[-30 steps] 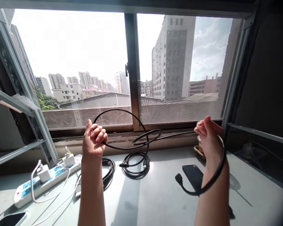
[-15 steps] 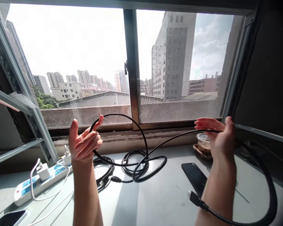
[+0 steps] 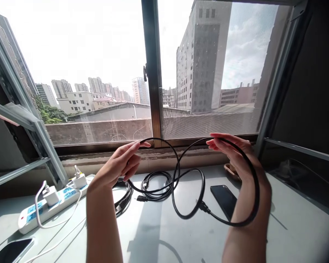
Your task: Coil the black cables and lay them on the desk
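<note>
A black cable (image 3: 178, 160) hangs in loose, crossing loops between my two hands above the table. My left hand (image 3: 126, 160) pinches one loop between thumb and index finger, its other fingers curled. My right hand (image 3: 233, 149) holds the cable at its upper right arc, thumb and fingers pressed together around it. One black plug (image 3: 204, 207) dangles near the middle right; another plug (image 3: 142, 198) hangs lower left of the loops. Behind and below lie a coiled black cable (image 3: 150, 199) and a second coil (image 3: 127, 202), partly hidden by my left wrist.
On the left are a white power strip (image 3: 55, 208) with chargers and a phone (image 3: 13, 250). A black phone (image 3: 224, 199) lies beside my right forearm, with a brown tray (image 3: 231, 171) behind it. The window and metal frame stand at the back.
Both hands have moved inward. My left hand has gone from spread fingers to a pinch, and my right hand has closed on the cable. The right-hand plug has swung left.
</note>
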Tool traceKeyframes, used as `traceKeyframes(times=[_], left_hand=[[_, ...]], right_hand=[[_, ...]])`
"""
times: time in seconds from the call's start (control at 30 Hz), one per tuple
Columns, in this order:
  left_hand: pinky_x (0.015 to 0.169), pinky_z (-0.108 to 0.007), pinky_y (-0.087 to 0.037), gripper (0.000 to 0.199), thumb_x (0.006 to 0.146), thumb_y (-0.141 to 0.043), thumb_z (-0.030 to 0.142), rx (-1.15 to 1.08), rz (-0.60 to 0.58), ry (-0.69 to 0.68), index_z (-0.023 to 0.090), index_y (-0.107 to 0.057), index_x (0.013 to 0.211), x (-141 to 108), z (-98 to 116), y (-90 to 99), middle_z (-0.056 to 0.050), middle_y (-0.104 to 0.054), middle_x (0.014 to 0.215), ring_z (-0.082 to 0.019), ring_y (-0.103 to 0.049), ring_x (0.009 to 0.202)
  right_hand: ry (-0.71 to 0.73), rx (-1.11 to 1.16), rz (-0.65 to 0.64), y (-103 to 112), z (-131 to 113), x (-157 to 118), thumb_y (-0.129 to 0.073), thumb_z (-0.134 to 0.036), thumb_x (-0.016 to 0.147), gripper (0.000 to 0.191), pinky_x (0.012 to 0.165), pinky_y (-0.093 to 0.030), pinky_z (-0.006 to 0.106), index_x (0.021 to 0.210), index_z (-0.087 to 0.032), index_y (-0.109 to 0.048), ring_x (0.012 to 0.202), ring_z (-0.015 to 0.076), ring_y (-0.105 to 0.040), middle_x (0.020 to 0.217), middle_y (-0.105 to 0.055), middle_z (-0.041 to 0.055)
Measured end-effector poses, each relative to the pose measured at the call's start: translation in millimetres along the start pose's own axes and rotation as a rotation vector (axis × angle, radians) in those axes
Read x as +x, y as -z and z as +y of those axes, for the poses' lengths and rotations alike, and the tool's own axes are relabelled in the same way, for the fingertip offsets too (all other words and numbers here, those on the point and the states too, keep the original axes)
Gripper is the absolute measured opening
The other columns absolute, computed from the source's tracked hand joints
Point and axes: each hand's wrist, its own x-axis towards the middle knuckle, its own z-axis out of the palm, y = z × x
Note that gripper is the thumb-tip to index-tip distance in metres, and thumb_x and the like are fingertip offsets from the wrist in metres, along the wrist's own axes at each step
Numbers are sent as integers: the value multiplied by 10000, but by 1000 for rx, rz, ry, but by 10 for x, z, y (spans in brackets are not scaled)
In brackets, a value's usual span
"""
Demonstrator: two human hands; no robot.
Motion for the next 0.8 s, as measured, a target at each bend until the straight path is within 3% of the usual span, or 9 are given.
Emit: traceKeyframes(times=[0.1, 0.2, 0.3, 0.43, 0.53, 0.63, 0.7, 0.8], left_hand=[[360, -224, -408, 367, 802, -574, 414, 130, -205, 18, 157, -604, 1063, -13, -17, 50, 49, -450, 386, -115, -431, 305], [483, -296, -485, 221, 777, -601, 348, 166, -297, -38, 158, -660, 870, -9, -57, 147, -22, -550, 454, -148, -502, 368], [558, -324, -498, 324, 798, -542, 413, 177, -303, 3, 162, -620, 608, 4, -85, 206, -51, -540, 420, -175, -535, 394], [471, -271, -448, 575, 823, -411, 568, 282, -317, 264, 169, -533, 427, 0, -78, 174, -55, -454, 325, -185, -538, 360], [411, -207, -361, 501, 783, -504, 576, 520, -262, 390, 149, -639, 560, -19, -90, 154, -43, -489, 331, -163, -541, 355], [377, -187, -279, 406, 702, -620, 559, 688, -130, 458, 155, -658, 687, -17, -128, 145, -43, -565, 387, -153, -532, 360], [390, -190, -275, 372, 676, -652, 535, 731, -90, 425, 164, -633, 683, 5, -148, 103, -33, -581, 404, -155, -533, 387], [412, -202, -277, 333, 636, -683, 502, 729, -121, 306, 180, -624, 691, 57, -158, -43, 12, -558, 395, -151, -521, 401]], right_hand=[[46, 115, -42, -16, -28, -9, -643, -325, 738, 333, 779, -522, 318, 1067, -278, -659, 950, 215, -636, 974, -697, 38], [-31, 225, -60, -16, -14, 17, -491, -332, 806, 331, 760, -528, 315, 1072, -236, -663, 1029, 224, -614, 1022, -690, 64], [-104, 228, -34, -5, 30, 45, -446, -386, 833, 359, 741, -532, 303, 1042, -207, -677, 1036, 223, -615, 1010, -697, 77], [2, -22, 62, -2, 104, 74, -702, -347, 696, 297, 825, -519, 345, 961, -213, -704, 960, 223, -649, 937, -720, 51], [133, -102, 96, -38, 120, 95, -661, -333, 751, 221, 888, -491, 356, 929, -216, -718, 933, 201, -659, 919, -725, 37], [245, -106, 117, -126, 55, 91, -633, -308, 785, 231, 825, -514, 320, 992, -237, -707, 857, 172, -672, 902, -728, 22], [290, -102, 144, -209, -26, 68, -622, -302, 796, 238, 711, -529, 286, 1016, -256, -700, 792, 161, -674, 900, -727, 18], [322, -104, 155, -348, -156, 12, -609, -313, 805, 214, 543, -497, 245, 991, -275, -709, 706, 155, -665, 864, -726, 15]])
